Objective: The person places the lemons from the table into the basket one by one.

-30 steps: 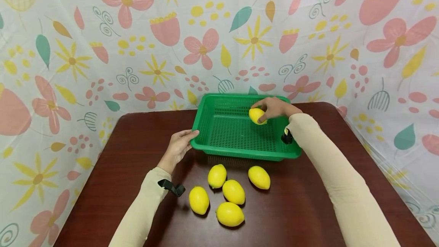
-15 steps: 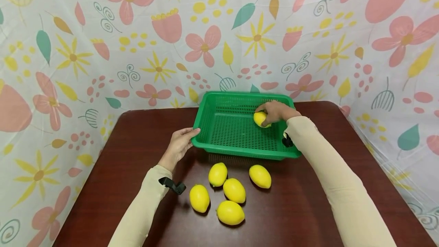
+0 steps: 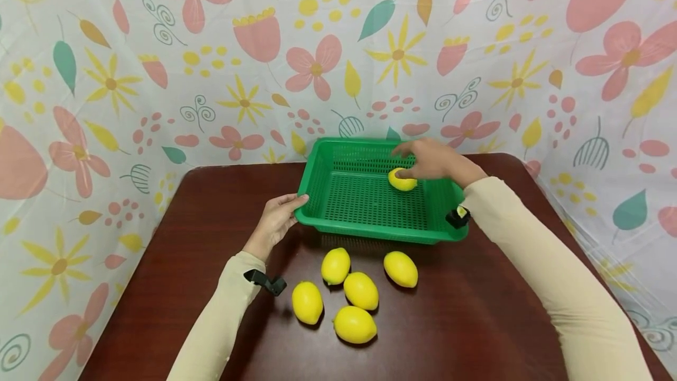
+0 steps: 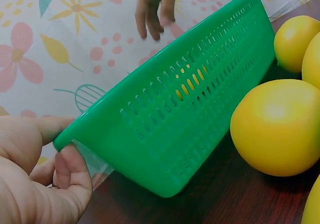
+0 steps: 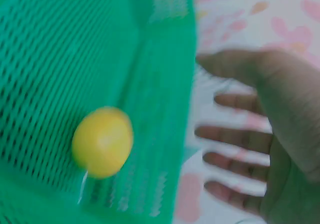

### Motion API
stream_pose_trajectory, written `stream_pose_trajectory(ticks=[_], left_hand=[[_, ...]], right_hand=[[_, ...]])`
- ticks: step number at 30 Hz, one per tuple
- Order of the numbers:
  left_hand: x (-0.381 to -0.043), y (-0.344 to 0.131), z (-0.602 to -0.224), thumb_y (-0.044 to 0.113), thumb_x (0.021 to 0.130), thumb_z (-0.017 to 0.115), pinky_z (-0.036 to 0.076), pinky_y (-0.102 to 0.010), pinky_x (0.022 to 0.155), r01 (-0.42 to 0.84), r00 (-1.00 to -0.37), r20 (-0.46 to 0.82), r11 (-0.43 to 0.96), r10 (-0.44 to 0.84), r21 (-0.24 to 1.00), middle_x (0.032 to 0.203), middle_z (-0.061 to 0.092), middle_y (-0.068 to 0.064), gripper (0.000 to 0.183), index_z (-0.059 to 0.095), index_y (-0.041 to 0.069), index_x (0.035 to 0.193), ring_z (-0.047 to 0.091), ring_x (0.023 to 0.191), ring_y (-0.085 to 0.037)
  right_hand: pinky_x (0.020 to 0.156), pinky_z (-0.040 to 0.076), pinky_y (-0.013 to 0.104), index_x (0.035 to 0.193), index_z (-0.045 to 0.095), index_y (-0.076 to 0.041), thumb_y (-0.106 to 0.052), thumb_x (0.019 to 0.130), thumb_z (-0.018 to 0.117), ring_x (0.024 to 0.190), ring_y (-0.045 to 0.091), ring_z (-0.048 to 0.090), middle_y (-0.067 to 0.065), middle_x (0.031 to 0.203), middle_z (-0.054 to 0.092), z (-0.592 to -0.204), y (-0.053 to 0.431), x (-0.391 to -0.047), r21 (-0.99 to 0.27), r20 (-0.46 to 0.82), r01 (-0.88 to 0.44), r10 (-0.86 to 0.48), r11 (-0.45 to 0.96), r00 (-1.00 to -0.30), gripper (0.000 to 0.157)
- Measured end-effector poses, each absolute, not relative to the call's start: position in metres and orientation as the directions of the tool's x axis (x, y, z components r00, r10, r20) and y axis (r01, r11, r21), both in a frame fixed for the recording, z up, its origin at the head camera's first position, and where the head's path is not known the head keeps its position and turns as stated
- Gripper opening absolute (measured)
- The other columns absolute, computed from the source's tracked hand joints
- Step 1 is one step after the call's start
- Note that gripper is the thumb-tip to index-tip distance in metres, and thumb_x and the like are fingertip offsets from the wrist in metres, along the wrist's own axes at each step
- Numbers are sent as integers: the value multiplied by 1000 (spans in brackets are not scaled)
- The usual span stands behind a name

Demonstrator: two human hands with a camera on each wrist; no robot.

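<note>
A green plastic basket (image 3: 365,231) with slotted walls stands toward the back of the table. My left hand (image 3: 277,219) pinches its left rim, thumb on top and fingers curled beneath, as the left wrist view shows. One lemon (image 3: 400,181) lies on the basket's floor toward the right; it appears whole in the right wrist view (image 5: 102,143). Above that lemon is my right hand (image 3: 431,160), fingers spread and holding nothing. In the right wrist view its fingers (image 5: 235,136) are apart from the lemon.
Several more lemons (image 3: 355,325) lie on the dark wooden table (image 3: 449,310) in front of the basket, one of them (image 3: 400,269) a little apart on the right. A flower-printed sheet (image 3: 312,28) hangs behind and around the table.
My right hand lowered a lemon into the basket, let go of it, and rose with its fingers spread. My left hand has kept its grip on the rim.
</note>
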State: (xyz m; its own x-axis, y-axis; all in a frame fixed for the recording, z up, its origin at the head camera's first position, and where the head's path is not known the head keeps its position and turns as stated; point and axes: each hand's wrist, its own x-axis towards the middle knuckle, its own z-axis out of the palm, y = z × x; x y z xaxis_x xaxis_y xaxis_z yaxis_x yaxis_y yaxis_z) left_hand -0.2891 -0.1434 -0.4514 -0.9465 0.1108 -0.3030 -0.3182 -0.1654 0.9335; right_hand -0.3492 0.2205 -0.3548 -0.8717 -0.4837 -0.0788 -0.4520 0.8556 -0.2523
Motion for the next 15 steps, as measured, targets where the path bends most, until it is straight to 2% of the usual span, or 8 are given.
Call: stream_pose_trajectory(ticks=[5, 10, 15], left_hand=[[-289, -143, -453, 24, 87, 73, 53, -26, 73, -313, -949, -299, -172, 104, 934, 99, 62, -5, 40, 61, 2, 118, 60, 76, -12], [-290, -144, -455, 24, 86, 74, 52, -25, 71, -307, -951, -294, -179, 94, 935, 95, 61, -4, 37, 61, 2, 114, 60, 74, -12], [-290, -143, -455, 24, 86, 73, 52, -25, 72, -296, -954, -282, -180, 100, 938, 98, 62, -5, 39, 60, 2, 115, 61, 76, -12]], right_hand=[[78, 51, 46, 127, 61, -17, -54, 84, 67, 94, 25, 64, 8, 116, 66, -339, 220, -305, -286, 105, -425, -413, 859, -905, 56], [65, 49, 40, 122, 63, -17, -52, 85, 67, 78, 19, 63, 6, 111, 68, -339, 217, -259, -329, 200, -394, -344, 858, -917, 51], [69, 50, 41, 116, 66, -16, -53, 84, 67, 86, 19, 63, 3, 106, 69, -349, 213, -218, -371, 291, -416, -321, 830, -901, 49]])
